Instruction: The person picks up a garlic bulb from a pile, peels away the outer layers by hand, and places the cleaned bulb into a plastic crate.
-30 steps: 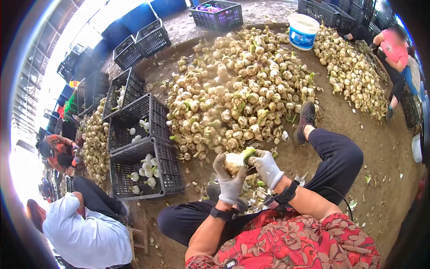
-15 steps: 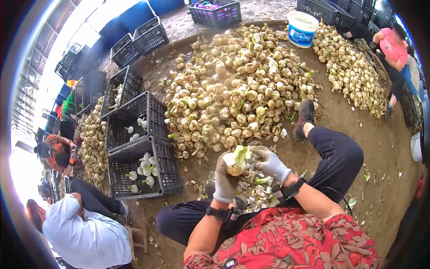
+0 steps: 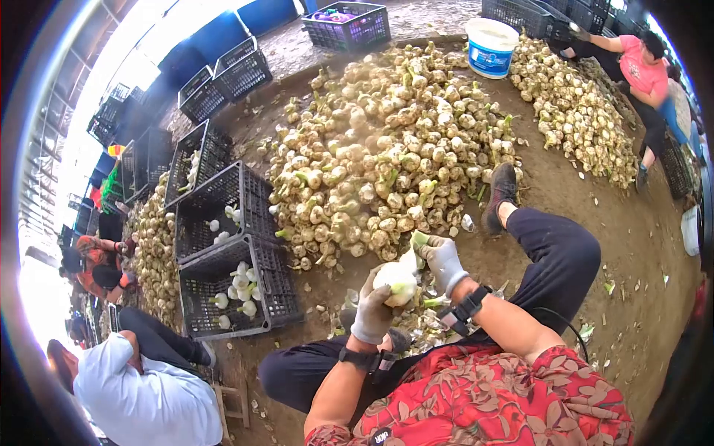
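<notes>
My left hand point(image 3: 372, 311), in a pale work glove, is wrapped round a garlic bulb point(image 3: 396, 282) from below and the left. The bulb is white and smooth. A strip of garlic skin point(image 3: 409, 259) rises from its top, ending in a green tip. That tip is pinched by my right hand point(image 3: 444, 264), also gloved, above and right of the bulb. Peeled scraps point(image 3: 416, 327) lie on the ground below both hands. Beyond them spreads a large heap of unpeeled garlic point(image 3: 387, 156).
Left of me stand black crates, the nearest crate point(image 3: 279, 290) holding several white bulbs. A white-and-blue bucket point(image 3: 491, 50) is at the back, beside another garlic heap point(image 3: 573, 111). One person in a light shirt point(image 3: 145, 390) sits close on my left; others work farther off.
The bulb has turned and now shows a clean white side instead of brownish skin. My right hand has moved up, drawing a strip of skin away. The view has shifted slightly.
</notes>
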{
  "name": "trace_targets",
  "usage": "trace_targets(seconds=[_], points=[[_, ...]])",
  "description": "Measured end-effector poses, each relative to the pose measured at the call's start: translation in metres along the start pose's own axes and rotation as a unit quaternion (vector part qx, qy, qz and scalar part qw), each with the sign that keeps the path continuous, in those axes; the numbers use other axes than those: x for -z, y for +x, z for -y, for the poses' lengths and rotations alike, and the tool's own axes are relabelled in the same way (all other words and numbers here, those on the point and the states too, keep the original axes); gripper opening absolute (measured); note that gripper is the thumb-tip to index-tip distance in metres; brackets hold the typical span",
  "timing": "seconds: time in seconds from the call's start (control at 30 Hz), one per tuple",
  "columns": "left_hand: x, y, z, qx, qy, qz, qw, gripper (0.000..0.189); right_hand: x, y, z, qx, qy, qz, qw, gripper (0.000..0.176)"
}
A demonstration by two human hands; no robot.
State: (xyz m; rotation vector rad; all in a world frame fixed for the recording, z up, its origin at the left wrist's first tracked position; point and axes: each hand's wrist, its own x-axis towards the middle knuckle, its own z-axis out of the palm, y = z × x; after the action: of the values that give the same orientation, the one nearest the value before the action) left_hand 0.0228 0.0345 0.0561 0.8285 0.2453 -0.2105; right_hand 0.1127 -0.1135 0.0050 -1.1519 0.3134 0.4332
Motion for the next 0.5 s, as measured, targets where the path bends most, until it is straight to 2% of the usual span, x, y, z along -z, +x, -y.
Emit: trace_targets(seconds=[0.03,0.07,0.1,0.13,0.2,0.23,0.27,0.3,0.33,0.37,0.4,0.43,0.47,0.5], points=[[0.004,-0.002,-0.002,0.047,-0.041,0.028,0.998,0.064,0.003,0.008,0.001,0.069,-0.124,-0.053,0.988,0.017],[0.009,-0.004,-0.001,0.049,-0.041,0.032,0.997,0.064,0.007,0.017,-0.001,0.135,-0.246,-0.104,0.954,0.018],[0.015,-0.006,0.001,0.084,-0.079,0.061,0.991,0.064,0.017,0.026,0.002,0.212,-0.485,-0.144,0.836,0.024],[0.019,-0.008,0.002,0.118,-0.117,0.088,0.982,0.065,0.029,0.035,0.008,0.149,-0.616,-0.090,0.768,0.028],[0.019,-0.007,0.000,0.137,-0.135,0.124,0.974,0.066,0.037,0.035,0.020,0.078,-0.783,0.069,0.613,0.039],[0.015,-0.004,-0.002,0.100,-0.099,0.117,0.983,0.064,0.041,0.025,0.029,0.078,-0.804,0.148,0.570,0.043],[0.013,-0.003,-0.002,0.062,-0.066,0.107,0.990,0.063,0.034,0.019,0.044,0.032,-0.800,0.221,0.557,0.042],[0.012,-0.005,-0.004,0.073,-0.069,0.042,0.994,0.059,0.026,0.010,0.053,0.057,-0.758,0.204,0.616,0.046],[0.010,-0.003,-0.007,0.063,-0.103,0.041,0.992,0.052,0.019,0.000,0.061,0.081,-0.712,0.186,0.673,0.050],[0.014,0.002,-0.003,0.046,-0.116,0.034,0.992,0.051,0.012,-0.013,0.071,0.081,-0.715,0.191,0.668,0.050],[0.015,0.005,-0.002,0.030,-0.128,0.028,0.991,0.050,0.006,-0.026,0.082,0.018,-0.499,0.218,0.838,0.055],[0.016,0.004,-0.003,0.026,-0.133,0.025,0.991,0.050,0.002,-0.034,0.086,-0.050,-0.244,0.226,0.942,0.061],[0.011,0.001,-0.011,0.042,-0.138,0.006,0.989,0.049,-0.003,-0.037,0.083,-0.053,-0.246,0.228,0.940,0.061],[0.008,-0.002,-0.015,0.058,-0.143,-0.012,0.988,0.048,-0.010,-0.040,0.079,0.029,-0.275,0.233,0.932,0.057]])
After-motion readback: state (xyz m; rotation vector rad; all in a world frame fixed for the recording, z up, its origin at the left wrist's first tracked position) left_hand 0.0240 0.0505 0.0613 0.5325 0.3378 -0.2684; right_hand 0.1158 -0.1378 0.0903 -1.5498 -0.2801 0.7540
